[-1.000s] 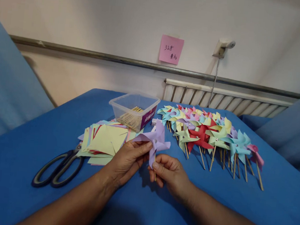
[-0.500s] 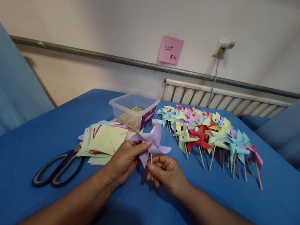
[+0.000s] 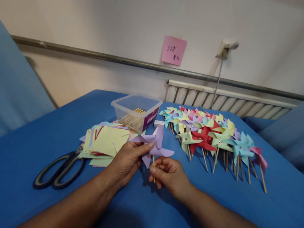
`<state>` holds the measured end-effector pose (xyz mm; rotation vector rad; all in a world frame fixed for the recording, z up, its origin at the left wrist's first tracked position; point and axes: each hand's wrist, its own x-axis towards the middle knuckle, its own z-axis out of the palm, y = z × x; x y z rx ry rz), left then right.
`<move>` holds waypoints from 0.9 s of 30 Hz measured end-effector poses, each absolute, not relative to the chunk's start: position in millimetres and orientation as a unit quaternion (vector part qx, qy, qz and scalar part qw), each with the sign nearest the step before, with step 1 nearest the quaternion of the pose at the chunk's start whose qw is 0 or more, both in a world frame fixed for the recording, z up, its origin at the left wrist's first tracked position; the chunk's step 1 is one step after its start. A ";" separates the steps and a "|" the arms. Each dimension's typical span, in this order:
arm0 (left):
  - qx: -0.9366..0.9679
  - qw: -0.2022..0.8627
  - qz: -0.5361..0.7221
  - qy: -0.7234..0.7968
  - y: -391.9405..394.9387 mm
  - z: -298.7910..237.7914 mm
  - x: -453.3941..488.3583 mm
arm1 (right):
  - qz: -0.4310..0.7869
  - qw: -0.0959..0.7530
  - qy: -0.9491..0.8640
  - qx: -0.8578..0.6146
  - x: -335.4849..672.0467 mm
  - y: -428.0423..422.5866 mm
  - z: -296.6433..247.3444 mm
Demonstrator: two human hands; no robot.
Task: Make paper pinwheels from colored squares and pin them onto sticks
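Both hands hold one purple paper pinwheel [image 3: 156, 145] just above the blue table [image 3: 33, 132]. My left hand [image 3: 128, 161] pinches the paper blades at their left side with thumb and fingers. My right hand [image 3: 168, 174] is closed round the thin wooden stick [image 3: 153, 167] under the blades. A pile of cut coloured paper squares [image 3: 104, 142] lies just left of my left hand. To the right lie rows of finished pinwheels [image 3: 208, 136] on sticks.
Black-handled scissors [image 3: 59, 169] lie at the left of the paper pile. A clear plastic box [image 3: 135, 112] with wooden sticks in it stands behind the pile. A pink note [image 3: 174, 50] is stuck on the wall, above a radiator [image 3: 222, 100].
The purple pinwheel has turned in my hands: its blades now lie flatter and lower than a second ago. Both hands have kept their places.
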<state>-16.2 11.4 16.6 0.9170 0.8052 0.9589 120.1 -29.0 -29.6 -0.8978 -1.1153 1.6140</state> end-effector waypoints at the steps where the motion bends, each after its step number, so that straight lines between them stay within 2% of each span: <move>1: 0.417 0.712 0.434 0.362 11.4 16.9 -16.1 | 0.659 0.474 -0.453 -0.369 120.0 -28.9 -29.4; 19: 0.403 0.765 0.396 0.309 10.3 19.4 -17.3 | 0.662 0.460 -0.474 -0.355 118.1 -29.4 -28.2; 27: 0.399 0.758 0.405 0.321 8.5 21.1 -14.9 | 0.656 0.461 -0.468 -0.371 119.5 -29.4 -28.7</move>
